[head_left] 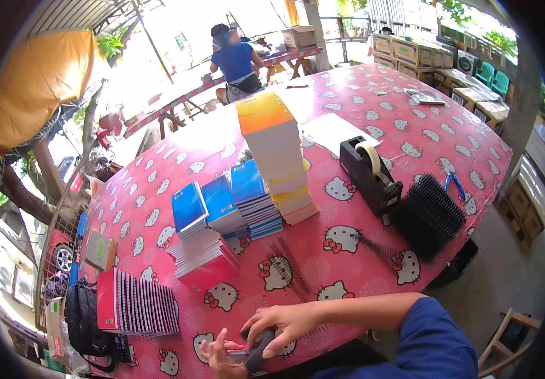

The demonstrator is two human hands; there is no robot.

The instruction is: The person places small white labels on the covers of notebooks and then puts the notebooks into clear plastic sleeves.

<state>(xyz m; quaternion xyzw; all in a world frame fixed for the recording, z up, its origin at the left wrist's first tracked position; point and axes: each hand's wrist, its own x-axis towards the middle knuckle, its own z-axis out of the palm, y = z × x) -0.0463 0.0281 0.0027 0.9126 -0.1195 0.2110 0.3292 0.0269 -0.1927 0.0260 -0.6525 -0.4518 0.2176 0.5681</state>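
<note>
At the near table edge, my right hand is closed over a soft-looking dark grey object whose kind I cannot make out. Beside it, my left hand has its fingers curled upward around something small with a red and pale edge, mostly hidden. Thin dark spiral binding coils lie just beyond my hands, and another loose coil is further right. To the left stands a pile of spiral-bound notebooks with red covers. Ahead are stacked red-and-blue-covered notebooks.
A tall yellow-topped stack rises mid-table beside blue notebooks. Rightward are a black tape dispenser, a heap of black coils and blue-handled pliers. A black bag sits at left. A person sits beyond.
</note>
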